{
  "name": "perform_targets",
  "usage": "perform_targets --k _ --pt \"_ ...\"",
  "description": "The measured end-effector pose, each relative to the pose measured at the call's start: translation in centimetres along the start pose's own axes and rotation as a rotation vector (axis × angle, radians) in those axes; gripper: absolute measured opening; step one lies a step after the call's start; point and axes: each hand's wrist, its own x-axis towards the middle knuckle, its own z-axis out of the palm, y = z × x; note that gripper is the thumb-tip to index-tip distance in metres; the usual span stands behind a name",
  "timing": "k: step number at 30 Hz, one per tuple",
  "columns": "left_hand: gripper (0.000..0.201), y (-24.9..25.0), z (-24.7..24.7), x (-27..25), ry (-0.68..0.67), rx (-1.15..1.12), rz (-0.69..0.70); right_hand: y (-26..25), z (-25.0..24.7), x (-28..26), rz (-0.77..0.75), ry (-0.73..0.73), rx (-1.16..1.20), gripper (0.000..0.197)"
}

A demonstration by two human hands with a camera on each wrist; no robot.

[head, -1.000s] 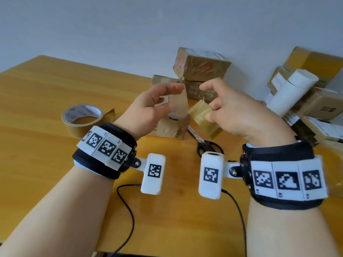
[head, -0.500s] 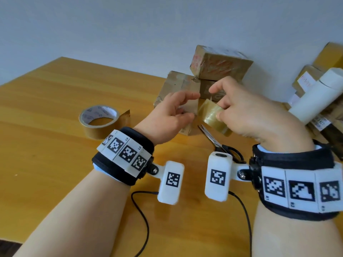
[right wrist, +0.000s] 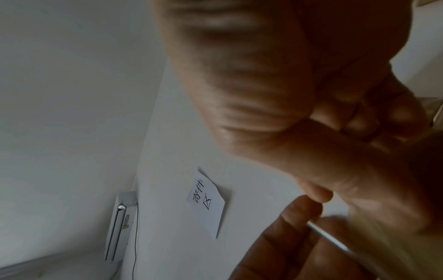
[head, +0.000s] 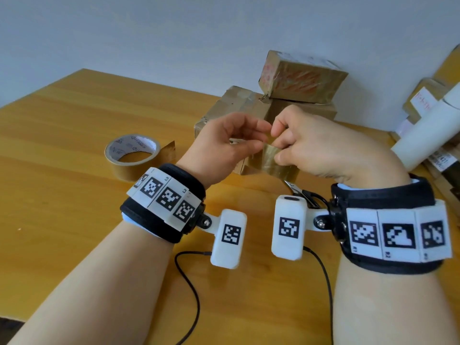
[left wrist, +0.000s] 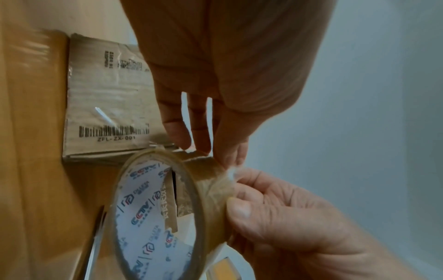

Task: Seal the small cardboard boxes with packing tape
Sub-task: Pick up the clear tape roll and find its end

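Note:
A roll of clear packing tape is held in the air in my right hand, thumb on its outer face. In the left wrist view the roll shows its white printed core. My left hand meets it from the left, and its thumb and fingertips pinch the roll's top rim beside my right index finger. Behind both hands a small cardboard box lies on the table, showing a barcode label. The right wrist view is blurred and shows only my fingers.
A brown tape roll lies left of my hands on the wooden table. Scissors lie under my right wrist. Taped boxes are stacked at the back, with more boxes and a white tube at the right.
My left hand has moved right from the box and closed on the rim of the clear roll. My right hand has kept hold of the roll.

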Motion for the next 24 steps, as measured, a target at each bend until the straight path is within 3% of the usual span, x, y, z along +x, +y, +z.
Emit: perform_targets --k 11,15,19,24 --pt "0.022 0.2 0.0 0.2 0.159 -0.09 0.014 -0.1 -0.5 0.8 -0.122 -0.085 0.135 0.029" --pt "0.023 0.6 0.2 0.0 0.148 -0.008 0.004 0.2 -0.5 1.3 -0.09 -0.011 0.099 0.022" --pt "0.029 1.0 0.1 -0.2 0.117 0.112 -0.003 0.3 -0.2 1.5 -0.047 -0.047 0.056 0.014" --pt "0.03 1.5 -0.5 -0.4 0.135 0.155 0.053 -0.6 0.3 1.6 -0.052 0.064 0.044 0.008"
